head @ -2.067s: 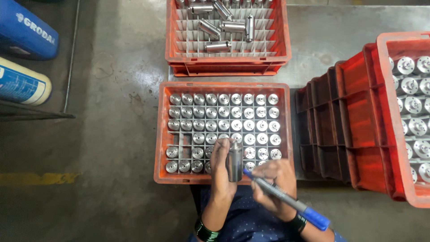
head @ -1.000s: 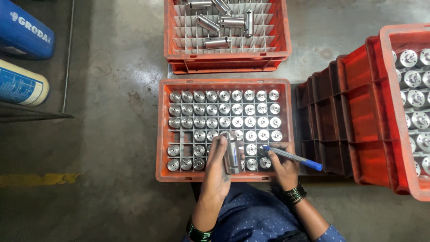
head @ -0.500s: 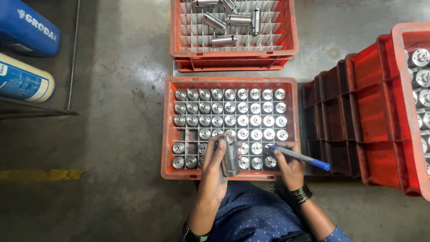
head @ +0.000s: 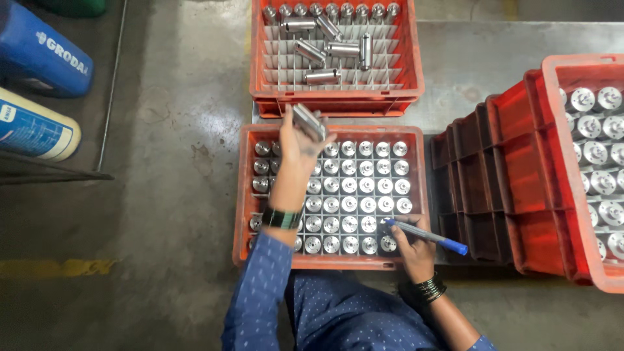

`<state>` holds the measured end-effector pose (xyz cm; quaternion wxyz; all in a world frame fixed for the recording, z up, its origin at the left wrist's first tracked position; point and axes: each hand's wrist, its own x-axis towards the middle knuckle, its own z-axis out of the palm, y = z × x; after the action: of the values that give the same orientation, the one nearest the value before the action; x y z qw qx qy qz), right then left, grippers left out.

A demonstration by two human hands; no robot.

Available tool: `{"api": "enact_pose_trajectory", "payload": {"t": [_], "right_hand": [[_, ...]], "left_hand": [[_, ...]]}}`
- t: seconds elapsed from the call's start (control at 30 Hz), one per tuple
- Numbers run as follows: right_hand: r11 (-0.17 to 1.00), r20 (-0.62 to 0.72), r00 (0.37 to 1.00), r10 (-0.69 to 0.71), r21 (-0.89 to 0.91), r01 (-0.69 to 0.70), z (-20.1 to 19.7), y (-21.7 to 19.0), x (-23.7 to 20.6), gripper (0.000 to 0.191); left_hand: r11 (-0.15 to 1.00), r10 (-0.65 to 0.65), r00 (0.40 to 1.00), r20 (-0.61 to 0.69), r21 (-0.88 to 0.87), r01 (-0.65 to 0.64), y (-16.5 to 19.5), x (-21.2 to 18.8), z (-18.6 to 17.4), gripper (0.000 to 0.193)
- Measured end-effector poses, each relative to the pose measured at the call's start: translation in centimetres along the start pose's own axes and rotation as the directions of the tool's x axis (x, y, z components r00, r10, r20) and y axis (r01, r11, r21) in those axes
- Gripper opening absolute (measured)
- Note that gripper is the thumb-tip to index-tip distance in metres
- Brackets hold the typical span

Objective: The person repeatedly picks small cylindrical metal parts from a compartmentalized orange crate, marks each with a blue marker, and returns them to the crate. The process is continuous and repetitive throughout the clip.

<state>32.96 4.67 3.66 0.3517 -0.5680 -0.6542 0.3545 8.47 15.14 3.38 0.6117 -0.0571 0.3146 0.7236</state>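
- Steel, cylindrical and shiny, the metal part [head: 308, 121] sits in the left hand [head: 296, 146], lifted over the far edge of the near orange crate [head: 244, 195] and tilted with one end toward the far crate.
- The left hand's fingers [head: 323, 138] are curled shut around the metal part; the forearm reaches across the near orange crate, with a dark wristband [head: 281, 218] on the wrist and a blue dotted sleeve [head: 260, 292] behind it.
- The right hand [head: 411, 250] rests at the near right corner of the same crate, its fingers closed on a blue pen [head: 426, 235] that lies slanted, its tip pointing left over the parts.
- Dark bangles [head: 429, 289] ring the right wrist.
- The near orange crate has a grid of dividers, and most cells hold upright metal pieces [head: 357, 188] seen end-on as round silver faces.
- A far orange crate [head: 416, 71] stands just beyond it, touching or nearly so; a row of upright pieces lines its far edge and several loose cylinders [head: 325, 49] lie on their sides across its dividers.
- To the right, tilted empty orange crates [head: 500, 169] are nested, and another crate [head: 559, 162] at the edge holds more round-topped pieces.
- On the floor at left lie a blue container [head: 39, 55] and a cream one [head: 32, 127].
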Motion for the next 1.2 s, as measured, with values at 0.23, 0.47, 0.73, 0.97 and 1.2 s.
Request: {"api": "enact_pose_trajectory", "payload": {"t": [0.23, 0.47, 0.73, 0.97, 1.2], "right_hand": [[0.999, -0.018, 1.0, -0.024, -0.048, 0.023, 0.0, 0.1, -0.1, 0.02], [0.999, -0.022, 0.999, -0.029, -0.047, 0.028, -0.1, 0.2, -0.1, 0.02], [1.0, 0.037, 0.999, -0.019, -0.006, 0.02, 0.1, 1.3, -0.2, 0.02], [1.0, 0.118, 0.993, -0.016, 0.019, 0.014, 0.3, 2.2, -0.1, 0.021], [0.998, 0.111, 0.992, -0.053, -0.01, 0.054, 0.1, 2.2, -0.1, 0.02]], "left_hand": [[0.981, 0.164, 0.985, -0.045, -0.103, -0.168, 1.8, 3.7, 3.5, 0.076], [0.811, 0.27, 0.938, 0.216, 0.475, -0.342, 4.8, -1.1, -0.3, 0.061], [-0.499, 0.302, 0.835, 0.46, 0.822, -0.273, 7.2, -10.7, -10.5, 0.042], [-0.843, 0.069, 0.835, 0.547, 0.479, -0.244, 2.8, -11.4, -17.1, 0.045], [-0.925, 0.051, 0.834, 0.549, 0.34, -0.167, 2.5, -11.0, -16.4, 0.027]]}}
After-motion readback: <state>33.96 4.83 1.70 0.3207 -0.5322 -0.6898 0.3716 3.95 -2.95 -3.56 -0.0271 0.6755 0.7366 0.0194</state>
